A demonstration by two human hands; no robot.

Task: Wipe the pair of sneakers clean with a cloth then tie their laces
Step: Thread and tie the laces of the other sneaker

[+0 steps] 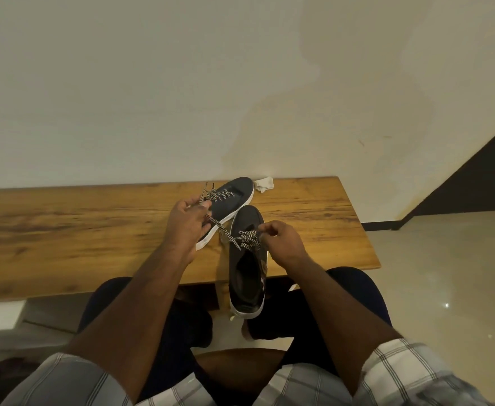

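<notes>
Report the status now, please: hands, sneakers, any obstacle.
Left hand and right hand each pinch a lace end of the near sneaker. Far sneaker lies behind it. Cloth set aside by the wall. Nothing in the way.

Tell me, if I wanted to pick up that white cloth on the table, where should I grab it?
Pinch the cloth at its raised, crumpled middle, coming from above and the right. It lies bunched against the wall at the table's far edge, and the far sneaker's toe sits close on its left, so those sides look crowded.
</notes>
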